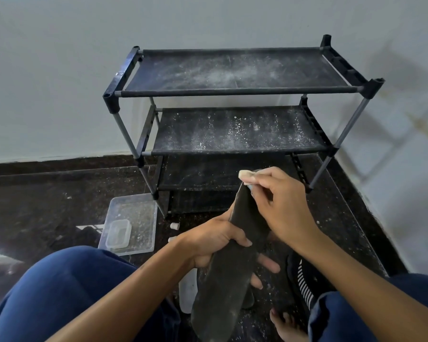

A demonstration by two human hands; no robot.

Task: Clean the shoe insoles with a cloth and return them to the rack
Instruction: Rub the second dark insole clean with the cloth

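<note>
1. Looks like a home, prob a room corner or entryway.
2. Dusty black shoe rack (pixel 235 95) w/ fabric shelves against a plain white wall (pixel 59 70).
3. Dark speckled stone floor (pixel 35 206), bare foot (pixel 288 327), black shoe (pixel 304 280) on it.

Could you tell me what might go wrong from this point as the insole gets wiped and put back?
1. The rack shelves are coated in white dust, so a cleaned insole set there would probably pick up dirt again.
2. The right hand pinches only a small cloth at the insole's tip; it could slip out.
3. The left hand grips mid-length, so the insole may bend under pressure.
</note>
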